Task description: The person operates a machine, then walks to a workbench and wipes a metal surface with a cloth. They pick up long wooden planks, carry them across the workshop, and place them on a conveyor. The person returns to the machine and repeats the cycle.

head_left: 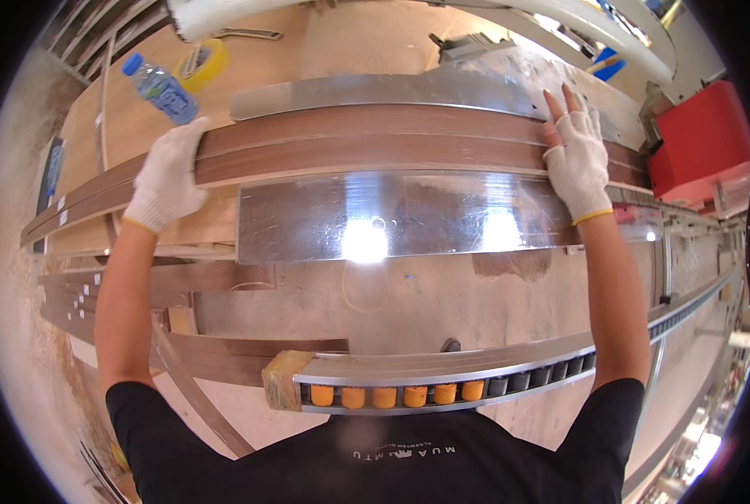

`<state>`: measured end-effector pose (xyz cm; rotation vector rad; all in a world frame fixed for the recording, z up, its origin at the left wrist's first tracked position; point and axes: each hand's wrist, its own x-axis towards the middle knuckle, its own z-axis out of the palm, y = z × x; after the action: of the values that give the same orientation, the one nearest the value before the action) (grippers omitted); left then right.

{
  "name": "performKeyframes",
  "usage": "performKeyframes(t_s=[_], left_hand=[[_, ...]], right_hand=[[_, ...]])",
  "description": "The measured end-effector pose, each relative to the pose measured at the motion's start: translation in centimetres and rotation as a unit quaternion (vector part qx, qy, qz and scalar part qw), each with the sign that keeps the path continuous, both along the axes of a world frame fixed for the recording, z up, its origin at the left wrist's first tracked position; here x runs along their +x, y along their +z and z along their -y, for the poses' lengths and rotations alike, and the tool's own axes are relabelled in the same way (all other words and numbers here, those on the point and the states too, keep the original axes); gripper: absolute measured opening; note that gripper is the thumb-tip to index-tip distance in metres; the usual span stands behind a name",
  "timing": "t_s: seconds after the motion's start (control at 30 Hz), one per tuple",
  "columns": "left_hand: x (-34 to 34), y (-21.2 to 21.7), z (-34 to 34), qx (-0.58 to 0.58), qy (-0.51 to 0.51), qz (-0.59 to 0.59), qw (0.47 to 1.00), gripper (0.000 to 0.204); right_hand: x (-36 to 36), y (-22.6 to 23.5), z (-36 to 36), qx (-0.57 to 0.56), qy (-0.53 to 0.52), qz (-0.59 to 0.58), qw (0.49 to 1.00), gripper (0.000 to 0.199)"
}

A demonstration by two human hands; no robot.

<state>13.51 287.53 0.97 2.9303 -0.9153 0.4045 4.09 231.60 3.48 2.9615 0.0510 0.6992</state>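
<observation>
Both my hands wear white work gloves. My left hand (167,175) grips the top edge of a long stack of brown wooden strips (367,147) that runs left to right across the workbench. My right hand (578,155), with bare fingertips showing, presses flat on the same strips further right. The strips lie between two shiny metal plates: one behind (375,88) and one in front (392,214).
A water bottle (162,89) and a yellow tape roll (203,63) lie on the plywood table at the back left. A red machine housing (698,147) stands at the right. A roller rail with orange and black wheels (442,391) crosses near my chest. More brown strips (140,281) are stacked at the lower left.
</observation>
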Motion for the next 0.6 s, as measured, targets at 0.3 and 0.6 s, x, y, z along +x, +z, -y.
performKeyframes(t_s=[0.3, 0.6], left_hand=[[-2.5, 2.1, 0.0, 0.013, 0.221, -0.050, 0.974, 0.100], [-0.6, 2.2, -4.6, -0.067, -0.133, 0.013, 0.989, 0.075]], right_hand=[[0.8, -2.5, -1.1, -0.028, 0.067, -0.033, 0.997, 0.060], [1.3, -2.6, -1.5, -0.022, 0.103, -0.025, 0.994, 0.062]])
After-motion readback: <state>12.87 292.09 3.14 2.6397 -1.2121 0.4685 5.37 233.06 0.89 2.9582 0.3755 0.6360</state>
